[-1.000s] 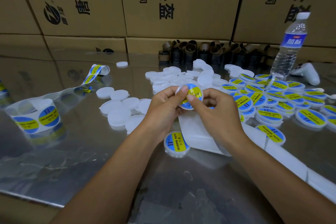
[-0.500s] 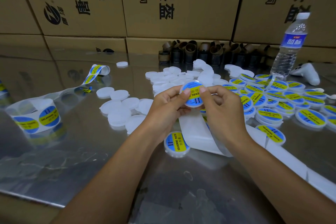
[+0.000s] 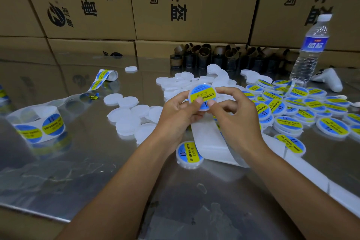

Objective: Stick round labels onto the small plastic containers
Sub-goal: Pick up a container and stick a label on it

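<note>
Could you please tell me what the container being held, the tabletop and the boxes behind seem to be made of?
The held container looks like translucent white plastic, its edge milky and smooth. The boxes look like matte brown cardboard, with printed ink and visible seams. The tabletop appears to be polished sheet metal: it mirrors the boxes.

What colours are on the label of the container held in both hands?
Label on the held container: blue with a yellow lettered band. Head view.
</note>
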Motion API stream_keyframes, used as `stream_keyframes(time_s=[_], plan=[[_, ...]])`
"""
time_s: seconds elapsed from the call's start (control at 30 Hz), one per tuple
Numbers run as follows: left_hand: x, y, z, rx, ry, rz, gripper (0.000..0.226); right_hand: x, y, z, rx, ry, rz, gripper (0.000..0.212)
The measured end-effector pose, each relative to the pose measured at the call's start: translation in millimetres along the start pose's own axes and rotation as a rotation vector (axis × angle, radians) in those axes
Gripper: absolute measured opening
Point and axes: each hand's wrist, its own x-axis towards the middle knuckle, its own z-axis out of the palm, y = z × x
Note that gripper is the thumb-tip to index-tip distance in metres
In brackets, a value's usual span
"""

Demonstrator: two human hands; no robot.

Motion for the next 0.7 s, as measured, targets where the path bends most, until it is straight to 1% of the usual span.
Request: stream_keyframes(time_s=[0.13, 0.23, 0.4, 0.47, 0.53, 0.63, 0.7], plan=[[0.8, 0.6, -1.0, 0.006, 0.014, 0.015, 0.02, 1.3, 0.3, -1.4, -0.007, -0.01, -0.029, 0.02], [0.9, 0.5, -1.6, 0.026, 0.029, 0.023, 0.019, 0.9, 0.7, -1.7, -0.014, -0.033, -0.045, 0.025], [2.8, 1.0, -1.9, 0.088, 0.067, 0.018, 0.017, 6.8, 2.8, -5.3, -0.061, -0.019, -0.045, 0.029], [4.7, 2.1, -3.9, 0.095, 0.135, 0.017, 0.015, 12.4, 4.8, -10.8, -0.051, 0.027, -0.014, 0.028], [6.4, 4.2, -7.9, 0.129, 0.234, 0.027, 0.014, 20.2, 9.9, -20.3, -0.065, 0.113, 0.025, 0.025], [9.7, 5.8, -17.3, 0.16, 0.399, 0.053, 0.017, 31.0, 22.4, -38.1, -0.194, 0.273, 0.081, 0.026], [13.1, 4.8, -25.2, 0.197, 0.479, 0.057, 0.018, 35.1, 32.3, -49.0, -0.306, 0.314, 0.119, 0.031]])
